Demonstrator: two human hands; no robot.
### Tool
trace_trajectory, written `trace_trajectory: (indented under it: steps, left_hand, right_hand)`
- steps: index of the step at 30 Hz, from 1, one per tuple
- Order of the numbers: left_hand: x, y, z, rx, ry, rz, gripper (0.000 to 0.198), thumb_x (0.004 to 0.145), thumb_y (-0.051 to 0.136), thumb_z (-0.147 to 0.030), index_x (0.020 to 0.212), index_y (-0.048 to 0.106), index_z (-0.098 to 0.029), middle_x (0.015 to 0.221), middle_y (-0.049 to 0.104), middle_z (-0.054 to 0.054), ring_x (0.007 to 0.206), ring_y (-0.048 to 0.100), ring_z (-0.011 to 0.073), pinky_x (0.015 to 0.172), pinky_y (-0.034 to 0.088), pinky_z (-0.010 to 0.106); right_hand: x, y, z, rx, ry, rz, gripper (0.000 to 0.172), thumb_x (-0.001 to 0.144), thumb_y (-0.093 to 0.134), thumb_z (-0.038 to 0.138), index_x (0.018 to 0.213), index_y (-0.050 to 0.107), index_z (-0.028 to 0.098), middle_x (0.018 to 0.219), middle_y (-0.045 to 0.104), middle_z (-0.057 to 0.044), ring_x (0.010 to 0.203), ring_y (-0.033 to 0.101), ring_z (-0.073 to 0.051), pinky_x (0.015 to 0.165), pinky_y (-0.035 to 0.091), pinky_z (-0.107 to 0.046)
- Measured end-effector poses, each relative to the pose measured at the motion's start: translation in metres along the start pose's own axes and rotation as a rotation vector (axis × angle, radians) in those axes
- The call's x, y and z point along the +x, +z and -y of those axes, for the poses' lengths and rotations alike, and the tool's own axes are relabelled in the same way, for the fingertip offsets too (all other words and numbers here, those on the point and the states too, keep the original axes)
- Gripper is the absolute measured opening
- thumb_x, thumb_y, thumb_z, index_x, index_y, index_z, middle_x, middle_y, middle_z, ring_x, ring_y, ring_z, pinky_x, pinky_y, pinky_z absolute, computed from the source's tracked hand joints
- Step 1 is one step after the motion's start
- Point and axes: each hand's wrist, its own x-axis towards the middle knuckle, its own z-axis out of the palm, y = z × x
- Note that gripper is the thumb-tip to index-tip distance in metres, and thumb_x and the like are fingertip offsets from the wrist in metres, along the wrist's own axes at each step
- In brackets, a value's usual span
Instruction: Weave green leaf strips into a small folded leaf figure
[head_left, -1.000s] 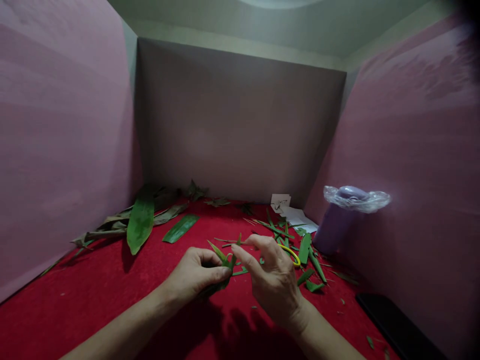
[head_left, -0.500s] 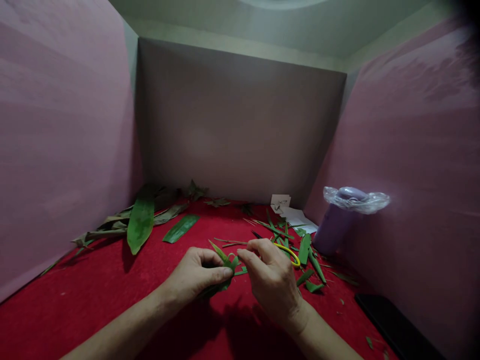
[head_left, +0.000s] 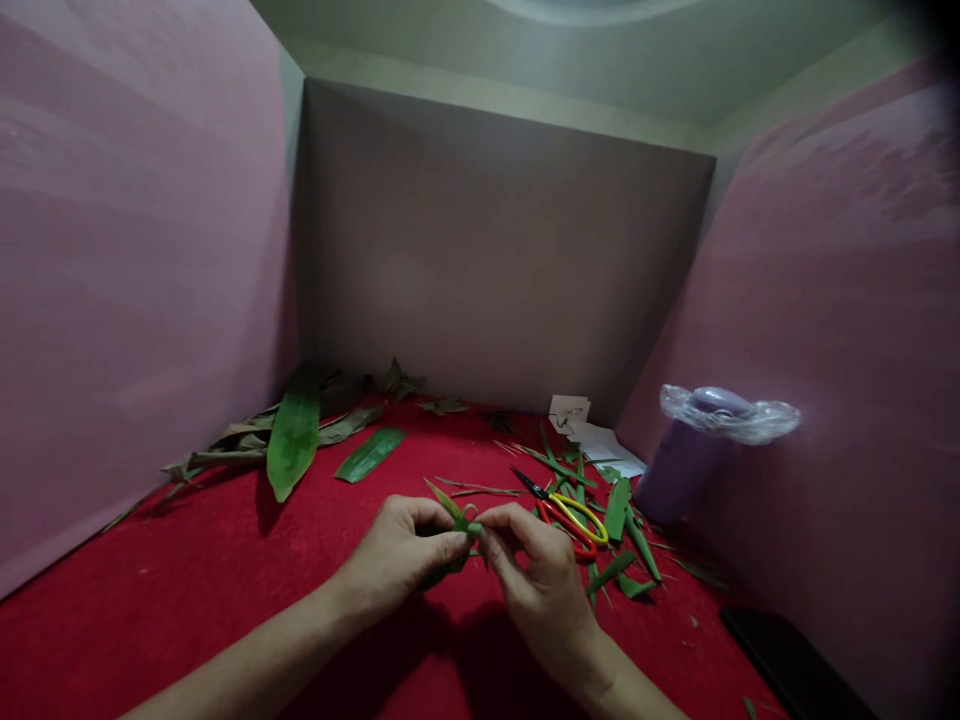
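Note:
Low in the middle of the view, my left hand (head_left: 401, 558) is curled around a small folded piece of green leaf strip (head_left: 452, 512), whose pointed tip sticks up and to the left. My right hand (head_left: 534, 575) meets it from the right, with thumb and fingers pinched on the same leaf piece where it is folded. Both hands hover just above the red cloth (head_left: 187, 600). Scissors (head_left: 564, 512) with red and yellow handles lie on the cloth just beyond my right hand.
Green leaf scraps (head_left: 626, 525) lie scattered right of the scissors. Large green and dried leaves (head_left: 292, 440) are piled at the back left. A purple cylinder with a clear plastic top (head_left: 694, 445) stands at the right, white papers (head_left: 592, 430) behind it. A dark flat object (head_left: 787, 660) lies front right. Pink walls enclose the space.
My right hand has closed in from a raised, loose pose to pinch the leaf piece beside my left fingers. The scissors, hidden behind it before, now show. The view has shifted slightly.

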Motion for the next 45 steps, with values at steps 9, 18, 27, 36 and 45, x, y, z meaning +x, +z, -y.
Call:
trace_trajectory:
  steps: [9, 18, 27, 36, 45]
  left_hand:
    - [-0.0001, 0.002, 0.0025, 0.017, -0.003, 0.005, 0.02, 0.066, 0.064, -0.03, 0.058, 0.062, -0.012, 0.043, 0.047, -0.006, 0.039, 0.037, 0.0071, 0.041, 0.025, 0.021]
    - [0.0002, 0.0006, -0.0019, -0.014, -0.034, -0.024, 0.024, 0.062, 0.068, -0.035, 0.056, 0.061, -0.013, 0.044, 0.051, -0.004, 0.04, 0.039, 0.0073, 0.042, 0.027, 0.021]
    - [-0.0002, -0.0004, -0.005, -0.055, -0.063, -0.02, 0.027, 0.06, 0.07, -0.038, 0.058, 0.062, -0.012, 0.047, 0.055, -0.002, 0.041, 0.043, 0.0081, 0.043, 0.029, 0.022]
    - [-0.0002, 0.0019, -0.0025, -0.037, -0.038, -0.044, 0.025, 0.061, 0.07, -0.035, 0.054, 0.06, -0.013, 0.043, 0.049, -0.005, 0.038, 0.037, 0.0068, 0.041, 0.026, 0.022]
    - [0.0006, 0.0006, 0.0006, -0.122, 0.017, 0.023, 0.028, 0.063, 0.07, -0.037, 0.075, 0.069, -0.01, 0.057, 0.06, 0.0, 0.049, 0.047, 0.0096, 0.05, 0.033, 0.023]
  right_hand:
    - [-0.0024, 0.0051, 0.0, 0.193, 0.175, 0.012, 0.012, 0.084, 0.052, 0.02, 0.075, 0.058, 0.017, 0.065, 0.058, 0.001, 0.059, 0.051, -0.011, 0.054, 0.041, -0.021]
    - [-0.0005, 0.0012, 0.0011, 0.061, 0.019, 0.012, 0.014, 0.084, 0.051, 0.014, 0.087, 0.064, 0.018, 0.076, 0.063, -0.003, 0.068, 0.057, -0.015, 0.061, 0.044, -0.025]
    - [-0.0038, 0.0053, -0.0038, 0.118, 0.074, 0.002, 0.009, 0.082, 0.054, 0.015, 0.088, 0.06, 0.018, 0.076, 0.062, -0.003, 0.067, 0.057, -0.015, 0.062, 0.046, -0.026]
    - [-0.0021, 0.0067, -0.0068, 0.3, 0.217, 0.009, 0.005, 0.079, 0.059, 0.022, 0.078, 0.062, 0.017, 0.071, 0.061, -0.001, 0.066, 0.056, -0.014, 0.061, 0.046, -0.024]
    - [0.0045, 0.0053, -0.0029, 0.437, 0.307, 0.025, 0.015, 0.078, 0.058, 0.029, 0.07, 0.054, 0.017, 0.061, 0.048, 0.003, 0.053, 0.042, -0.009, 0.046, 0.035, -0.019]
